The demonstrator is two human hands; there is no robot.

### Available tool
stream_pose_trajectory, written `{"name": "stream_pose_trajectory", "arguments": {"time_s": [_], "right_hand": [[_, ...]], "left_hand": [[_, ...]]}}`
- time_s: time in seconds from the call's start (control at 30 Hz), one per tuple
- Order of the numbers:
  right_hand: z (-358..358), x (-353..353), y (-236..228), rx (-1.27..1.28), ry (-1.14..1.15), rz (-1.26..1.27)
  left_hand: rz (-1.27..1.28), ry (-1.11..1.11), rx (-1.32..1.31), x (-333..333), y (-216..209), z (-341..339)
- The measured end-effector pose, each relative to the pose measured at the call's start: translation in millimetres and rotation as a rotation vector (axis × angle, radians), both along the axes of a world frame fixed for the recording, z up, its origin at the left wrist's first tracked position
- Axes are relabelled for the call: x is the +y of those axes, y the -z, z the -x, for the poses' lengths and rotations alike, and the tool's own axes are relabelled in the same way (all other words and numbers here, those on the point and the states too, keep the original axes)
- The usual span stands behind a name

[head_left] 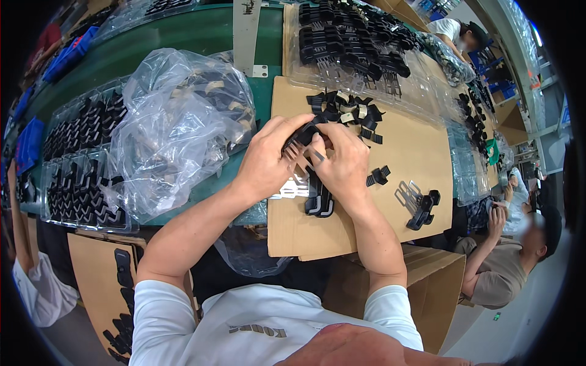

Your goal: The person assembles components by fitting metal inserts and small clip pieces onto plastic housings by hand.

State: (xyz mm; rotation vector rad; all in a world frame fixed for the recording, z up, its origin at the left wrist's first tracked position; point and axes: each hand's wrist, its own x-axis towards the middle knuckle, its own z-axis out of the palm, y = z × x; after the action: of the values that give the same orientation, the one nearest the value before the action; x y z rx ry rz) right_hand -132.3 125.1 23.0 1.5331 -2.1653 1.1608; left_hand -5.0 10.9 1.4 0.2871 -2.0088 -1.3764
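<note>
My left hand [268,160] and my right hand [343,163] meet over a brown cardboard sheet [415,152], both closed on one black plastic comb-like part [300,136] held between the fingertips. A second black part [319,200] lies on the cardboard just under my right hand. A heap of small black and beige clips [346,111] sits right behind my hands. One assembled black clip with metal wire [419,204] rests to the right, and a small black piece [379,176] lies between it and my right hand.
A crumpled clear plastic bag [177,128] with parts lies to the left on the green table [201,33]. Clear trays of black parts [79,165] stand far left, and stacked black parts [354,39] at the back. A seated person [506,256] works at the right.
</note>
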Motion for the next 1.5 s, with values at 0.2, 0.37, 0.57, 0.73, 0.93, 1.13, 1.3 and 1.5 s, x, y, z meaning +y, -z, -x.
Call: {"name": "stream_pose_trajectory", "arguments": {"time_s": [0.2,0.37,0.57,0.73,0.93,1.13,1.3,1.5], "right_hand": [[-3,0,-3,-0.287,-0.057,-0.043],[-2,3,-19,-0.546,-0.087,-0.17],[1,4,-21,-0.512,-0.082,-0.284],[1,4,-13,-0.399,-0.066,-0.204],[-2,2,-19,-0.672,-0.138,-0.052],[13,9,-41,-0.603,-0.088,0.02],[5,16,-64,-0.379,-0.08,-0.22],[-27,10,-53,0.054,-0.091,-0.474]], "left_hand": [[-0.564,0.175,-0.146,-5,-18,-6],[-0.43,0.2,-0.085,0,-16,-6],[0.25,0.077,0.211,-7,10,5],[-0.343,0.228,-0.096,-3,-8,1],[-0.609,0.313,-0.061,-5,-13,2],[-0.507,0.305,0.146,-5,-7,2],[-0.696,0.203,0.309,-16,-5,6],[-0.759,0.156,0.192,-25,-2,7]]}}
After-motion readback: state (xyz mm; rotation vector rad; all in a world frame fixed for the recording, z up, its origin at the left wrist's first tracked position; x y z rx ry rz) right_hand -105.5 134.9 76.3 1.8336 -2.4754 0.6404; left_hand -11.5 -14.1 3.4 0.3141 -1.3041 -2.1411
